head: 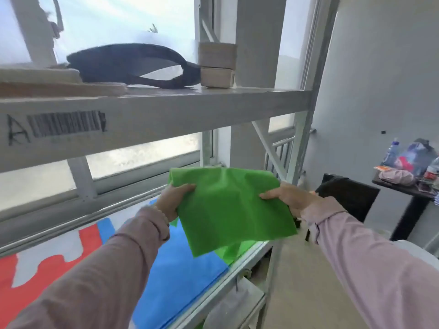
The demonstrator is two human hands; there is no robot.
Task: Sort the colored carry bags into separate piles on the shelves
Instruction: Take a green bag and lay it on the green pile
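A folded green carry bag (228, 205) hangs in the air above the middle shelf. My left hand (172, 198) grips its left edge and my right hand (288, 197) pinches its right edge. Below it on the shelf lies a blue bag (180, 269), and more green fabric (234, 251) shows at the shelf's right end under the held bag. Red bags (47, 269) lie further left on the same shelf, with grey-white fabric (59, 248) on them.
The upper shelf beam (166, 112) carries a barcode label and crosses just above the hands. On it sit a dark band-like object (133, 65) and beige boxes (217, 65). A black chair (349, 195) and a cluttered table (403, 188) stand at right.
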